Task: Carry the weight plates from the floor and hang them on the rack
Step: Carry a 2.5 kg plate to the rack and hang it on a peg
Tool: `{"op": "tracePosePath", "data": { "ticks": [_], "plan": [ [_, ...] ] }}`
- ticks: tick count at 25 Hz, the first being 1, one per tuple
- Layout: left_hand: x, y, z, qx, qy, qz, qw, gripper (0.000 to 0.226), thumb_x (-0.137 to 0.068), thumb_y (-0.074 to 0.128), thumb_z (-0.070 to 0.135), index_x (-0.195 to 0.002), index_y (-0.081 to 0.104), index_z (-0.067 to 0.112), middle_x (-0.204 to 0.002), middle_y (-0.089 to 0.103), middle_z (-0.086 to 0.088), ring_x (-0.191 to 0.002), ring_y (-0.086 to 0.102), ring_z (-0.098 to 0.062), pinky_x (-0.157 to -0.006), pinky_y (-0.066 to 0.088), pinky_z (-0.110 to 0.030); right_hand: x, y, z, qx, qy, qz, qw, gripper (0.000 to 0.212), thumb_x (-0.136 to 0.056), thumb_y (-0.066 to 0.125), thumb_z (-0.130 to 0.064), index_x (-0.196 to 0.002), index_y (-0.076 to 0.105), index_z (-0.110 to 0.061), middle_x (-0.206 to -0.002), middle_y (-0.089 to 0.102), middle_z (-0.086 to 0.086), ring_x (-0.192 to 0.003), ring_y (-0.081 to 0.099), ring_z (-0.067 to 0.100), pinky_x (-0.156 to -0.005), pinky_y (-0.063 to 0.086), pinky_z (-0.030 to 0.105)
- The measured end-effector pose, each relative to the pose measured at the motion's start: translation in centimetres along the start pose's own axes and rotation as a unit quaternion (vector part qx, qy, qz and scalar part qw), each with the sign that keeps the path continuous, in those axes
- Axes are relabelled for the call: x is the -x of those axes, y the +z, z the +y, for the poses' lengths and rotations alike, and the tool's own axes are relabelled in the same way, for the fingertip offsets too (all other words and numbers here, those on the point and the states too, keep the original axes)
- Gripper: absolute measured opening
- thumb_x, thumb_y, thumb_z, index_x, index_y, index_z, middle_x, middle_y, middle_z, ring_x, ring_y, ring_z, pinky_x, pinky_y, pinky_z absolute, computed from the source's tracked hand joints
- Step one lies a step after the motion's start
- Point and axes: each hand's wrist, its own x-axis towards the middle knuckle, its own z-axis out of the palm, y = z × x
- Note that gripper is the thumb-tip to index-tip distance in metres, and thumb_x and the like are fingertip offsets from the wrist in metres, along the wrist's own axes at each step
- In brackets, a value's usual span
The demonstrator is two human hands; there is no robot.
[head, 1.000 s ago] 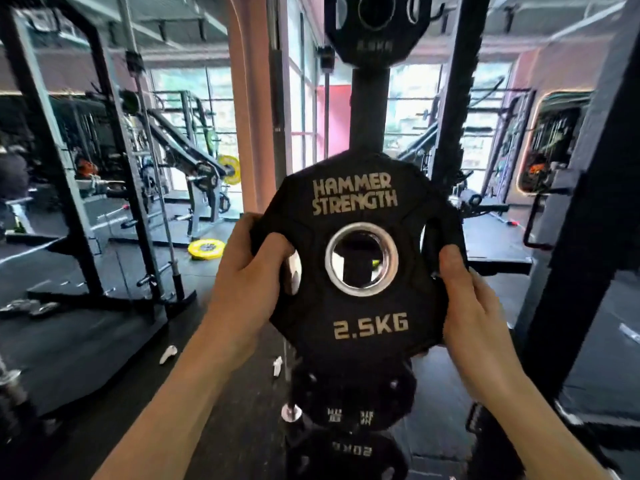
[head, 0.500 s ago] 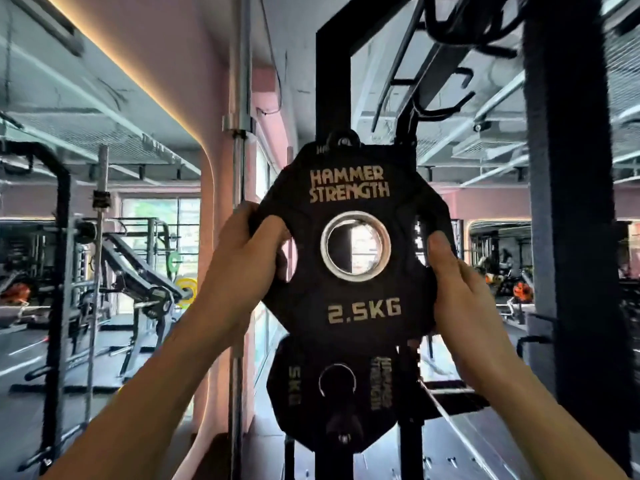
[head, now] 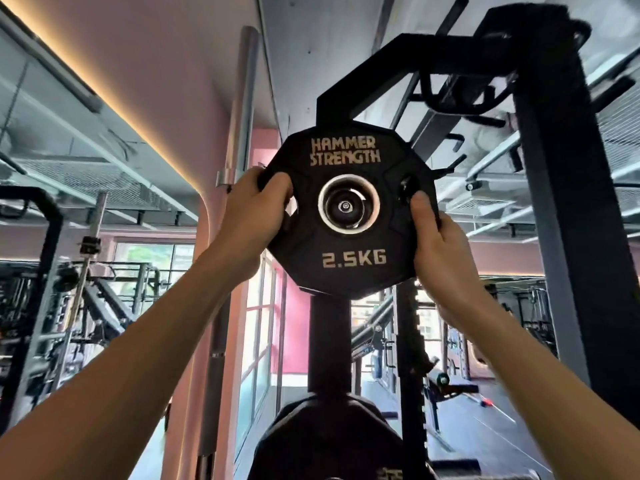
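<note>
I hold a black 2.5 kg weight plate (head: 349, 244) marked HAMMER STRENGTH up high in front of the black rack post (head: 329, 341). My left hand (head: 254, 216) grips its left edge and my right hand (head: 438, 244) grips its right edge. The end of a storage peg (head: 345, 206) shows inside the plate's steel-ringed centre hole. Another black plate (head: 332, 434) hangs lower on the same post, partly cut off by the frame's bottom.
A thick black rack upright (head: 568, 237) stands close on the right. A steel barbell (head: 239, 168) stands vertically just left of the plate beside a pink wall. Gym machines (head: 90, 306) fill the background on the left.
Both hands have lifted the plate higher along the rack post. Its centre hole now lines up with a peg end, and the lower hung plate has dropped toward the bottom of view.
</note>
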Motion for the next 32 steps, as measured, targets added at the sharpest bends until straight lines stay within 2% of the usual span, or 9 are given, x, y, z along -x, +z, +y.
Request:
{"op": "tracePosePath", "data": {
  "ticks": [2, 4, 10, 14, 19, 23, 25, 28, 32],
  "plan": [
    [-1.1, 0.3, -1.0, -0.011, 0.011, -0.002, 1.000, 0.011, -0.087, 0.045, 0.012, -0.077, 0.045, 0.016, -0.060, 0.042, 0.002, -0.045, 0.041, -0.011, -0.045, 0.034, -0.020, -1.4, 0.3, 1.6, 0.005, -0.009, 0.007, 1.000, 0.033, -0.097, 0.040, -0.057, -0.096, 0.057, -0.029, -0.104, 0.070, -0.003, -0.096, 0.068, 0.012, -0.088, 0.056, 0.039],
    [-2.1, 0.6, -2.2, -0.021, 0.008, -0.008, 1.000, 0.011, -0.087, 0.046, 0.012, -0.077, 0.046, 0.015, -0.058, 0.042, 0.003, -0.045, 0.041, -0.010, -0.044, 0.034, -0.019, -2.5, 0.6, 3.0, 0.003, -0.005, 0.008, 1.000, 0.031, -0.096, 0.042, -0.057, -0.096, 0.057, -0.030, -0.105, 0.069, -0.003, -0.100, 0.067, 0.015, -0.092, 0.054, 0.044],
    [-4.6, 1.3, -7.0, -0.013, -0.035, -0.052, 0.998, 0.015, -0.088, 0.047, 0.016, -0.094, 0.059, 0.011, -0.073, 0.060, 0.000, -0.064, 0.058, -0.016, -0.057, 0.047, -0.027, -4.9, 1.7, 6.9, -0.031, 0.028, -0.013, 0.999, 0.030, -0.099, 0.044, -0.049, -0.114, 0.056, -0.027, -0.112, 0.068, -0.003, -0.103, 0.067, 0.014, -0.093, 0.055, 0.041],
    [-5.1, 2.0, -8.4, 0.002, -0.040, -0.039, 0.998, 0.013, -0.092, 0.049, 0.014, -0.097, 0.060, 0.011, -0.076, 0.064, -0.002, -0.055, 0.062, -0.008, -0.046, 0.047, -0.017, -5.7, 1.9, 8.9, -0.045, 0.051, -0.036, 0.997, 0.030, -0.099, 0.045, -0.046, -0.119, 0.056, -0.026, -0.114, 0.068, -0.001, -0.102, 0.068, 0.014, -0.089, 0.057, 0.040],
    [-6.0, 2.6, -10.6, -0.012, -0.049, -0.042, 0.998, 0.015, -0.095, 0.048, 0.013, -0.104, 0.060, 0.009, -0.078, 0.061, -0.001, -0.046, 0.058, 0.005, -0.043, 0.043, -0.011, -6.7, 2.2, 10.4, -0.038, 0.060, -0.039, 0.997, 0.033, -0.099, 0.046, -0.045, -0.120, 0.056, -0.021, -0.111, 0.069, 0.000, -0.098, 0.069, 0.016, -0.085, 0.058, 0.041],
    [-6.4, 2.7, -11.8, -0.016, -0.048, -0.039, 0.998, 0.016, -0.095, 0.049, 0.014, -0.106, 0.060, 0.011, -0.082, 0.063, 0.000, -0.056, 0.062, 0.000, -0.044, 0.044, -0.011, -7.2, 2.5, 11.3, -0.054, 0.062, -0.043, 0.996, 0.024, -0.099, 0.047, -0.042, -0.111, 0.058, -0.025, -0.106, 0.070, -0.003, -0.092, 0.070, 0.011, -0.081, 0.059, 0.036],
    [-6.4, 2.7, -12.1, -0.034, -0.043, -0.038, 0.998, 0.015, -0.095, 0.049, 0.015, -0.107, 0.058, 0.013, -0.084, 0.063, 0.001, -0.055, 0.060, 0.003, -0.044, 0.043, -0.009, -7.4, 2.5, 11.6, -0.049, 0.057, -0.041, 0.996, 0.020, -0.099, 0.047, -0.043, -0.106, 0.059, -0.028, -0.106, 0.070, -0.003, -0.095, 0.070, 0.012, -0.085, 0.058, 0.039],
    [-6.3, 2.7, -12.4, -0.055, -0.039, -0.040, 0.997, 0.014, -0.095, 0.049, 0.017, -0.108, 0.054, 0.016, -0.087, 0.061, 0.002, -0.066, 0.059, -0.004, -0.048, 0.044, -0.012, -7.3, 2.7, 12.1, -0.040, 0.053, -0.041, 0.997, 0.021, -0.099, 0.046, -0.046, -0.104, 0.060, -0.031, -0.107, 0.071, -0.004, -0.099, 0.070, 0.015, -0.090, 0.057, 0.044],
    [-6.0, 2.8, -12.6, -0.090, -0.018, -0.032, 0.995, 0.019, -0.098, 0.047, 0.021, -0.115, 0.042, 0.015, -0.087, 0.055, 0.002, -0.076, 0.057, -0.013, -0.060, 0.041, -0.024, -6.6, 2.7, 12.2, -0.043, 0.050, -0.045, 0.997, 0.032, -0.099, 0.044, -0.047, -0.123, 0.056, -0.030, -0.116, 0.069, -0.004, -0.104, 0.068, 0.013, -0.093, 0.055, 0.044]
  ]
}}
